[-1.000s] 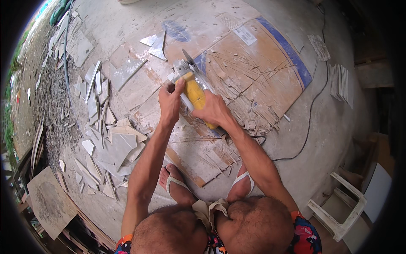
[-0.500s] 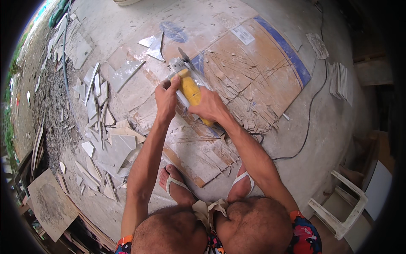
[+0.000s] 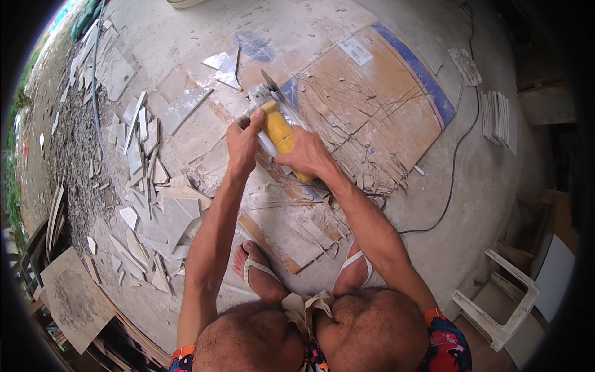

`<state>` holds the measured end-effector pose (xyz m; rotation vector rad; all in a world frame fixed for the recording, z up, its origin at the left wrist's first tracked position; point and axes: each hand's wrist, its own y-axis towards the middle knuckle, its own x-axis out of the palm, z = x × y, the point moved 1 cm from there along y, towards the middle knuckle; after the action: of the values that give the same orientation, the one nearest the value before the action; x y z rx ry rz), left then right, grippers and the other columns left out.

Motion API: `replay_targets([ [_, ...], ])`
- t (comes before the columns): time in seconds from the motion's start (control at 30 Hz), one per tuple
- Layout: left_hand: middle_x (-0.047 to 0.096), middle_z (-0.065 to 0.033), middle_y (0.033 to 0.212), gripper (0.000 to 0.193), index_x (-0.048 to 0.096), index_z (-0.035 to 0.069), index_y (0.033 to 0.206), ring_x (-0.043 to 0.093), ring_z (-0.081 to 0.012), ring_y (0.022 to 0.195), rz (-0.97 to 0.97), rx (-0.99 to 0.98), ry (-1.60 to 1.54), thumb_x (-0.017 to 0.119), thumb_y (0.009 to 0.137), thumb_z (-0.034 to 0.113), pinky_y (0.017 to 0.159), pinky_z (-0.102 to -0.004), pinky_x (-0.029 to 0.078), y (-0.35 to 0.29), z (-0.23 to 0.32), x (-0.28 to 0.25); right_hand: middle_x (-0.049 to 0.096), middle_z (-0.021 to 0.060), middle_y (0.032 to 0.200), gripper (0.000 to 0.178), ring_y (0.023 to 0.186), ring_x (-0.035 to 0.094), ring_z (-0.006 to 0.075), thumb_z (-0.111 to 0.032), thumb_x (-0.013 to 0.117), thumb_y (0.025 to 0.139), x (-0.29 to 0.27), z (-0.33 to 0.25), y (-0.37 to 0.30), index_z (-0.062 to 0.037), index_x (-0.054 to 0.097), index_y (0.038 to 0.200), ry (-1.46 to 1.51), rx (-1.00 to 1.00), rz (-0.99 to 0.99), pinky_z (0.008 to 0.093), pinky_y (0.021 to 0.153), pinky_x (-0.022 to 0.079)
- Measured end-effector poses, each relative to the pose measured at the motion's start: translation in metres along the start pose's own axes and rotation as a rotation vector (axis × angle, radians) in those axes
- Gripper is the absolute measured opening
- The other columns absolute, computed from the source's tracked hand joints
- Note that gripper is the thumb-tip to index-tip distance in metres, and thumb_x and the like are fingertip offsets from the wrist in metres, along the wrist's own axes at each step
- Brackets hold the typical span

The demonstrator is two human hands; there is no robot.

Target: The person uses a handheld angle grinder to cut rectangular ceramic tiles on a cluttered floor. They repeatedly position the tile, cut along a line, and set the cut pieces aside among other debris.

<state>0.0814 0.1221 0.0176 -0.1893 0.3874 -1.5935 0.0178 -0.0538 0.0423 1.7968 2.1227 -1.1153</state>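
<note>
A yellow angle grinder [image 3: 279, 132] with a grey metal head and a thin dark disc [image 3: 271, 84] slants across the cardboard in front of me. My right hand [image 3: 305, 152] wraps round its body from the right. Under and beside the grinder lies a pale tile piece [image 3: 268, 144], mostly hidden by the tool and my hands. My left hand [image 3: 243, 141] is closed at this tile's left edge, its thumb lying against the grinder's head. Its fingertips are hidden underneath. Whether the disc touches the tile cannot be made out.
Dusty cardboard [image 3: 384, 93] with cut lines and slivers covers the floor ahead. Broken tiles [image 3: 180, 217] lie heaped at left. A black cord [image 3: 455, 155] curves at right, near stacked tile strips [image 3: 496, 118]. A white plastic stool [image 3: 502, 304] lies at lower right.
My right hand and forearm have shifted very slightly. The grinder, the tile piece and my left hand stay almost in the same place.
</note>
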Motion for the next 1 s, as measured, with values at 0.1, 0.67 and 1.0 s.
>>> replay_targets([
  [0.1, 0.073, -0.0134, 0.108, 0.063, 0.072, -0.014, 0.120, 0.061, -0.0160, 0.096, 0.006, 0.014, 0.000, 0.075, 0.103, 0.046, 0.088, -0.0319, 0.048, -0.005, -0.004, 0.001, 0.071, 0.0391, 0.115, 0.076, 0.109, 0.073, 0.0515, -0.038, 0.084, 0.070, 0.001, 0.003, -0.005, 0.0137, 0.062, 0.122, -0.007, -0.004, 0.009, 0.0513, 0.093, 0.061],
  [0.67, 0.076, -0.0128, 0.104, 0.059, 0.073, -0.012, 0.119, 0.067, -0.0157, 0.092, 0.010, 0.065, -0.025, 0.079, 0.100, 0.044, 0.081, -0.0317, 0.055, -0.033, -0.009, 0.009, 0.073, 0.0386, 0.109, 0.076, 0.105, 0.074, 0.0511, -0.039, 0.083, 0.070, -0.002, 0.015, -0.032, 0.0130, 0.062, 0.121, -0.036, 0.009, 0.007, 0.0522, 0.090, 0.061],
  [1.0, 0.076, -0.0124, 0.103, 0.058, 0.074, -0.012, 0.117, 0.067, -0.0155, 0.089, 0.001, 0.076, -0.023, 0.079, 0.100, 0.044, 0.079, -0.0314, 0.054, -0.026, -0.012, 0.008, 0.073, 0.0376, 0.108, 0.073, 0.101, 0.074, 0.0491, -0.037, 0.081, 0.069, -0.005, 0.011, -0.032, 0.0138, 0.062, 0.119, -0.014, 0.031, -0.006, 0.0506, 0.088, 0.061],
])
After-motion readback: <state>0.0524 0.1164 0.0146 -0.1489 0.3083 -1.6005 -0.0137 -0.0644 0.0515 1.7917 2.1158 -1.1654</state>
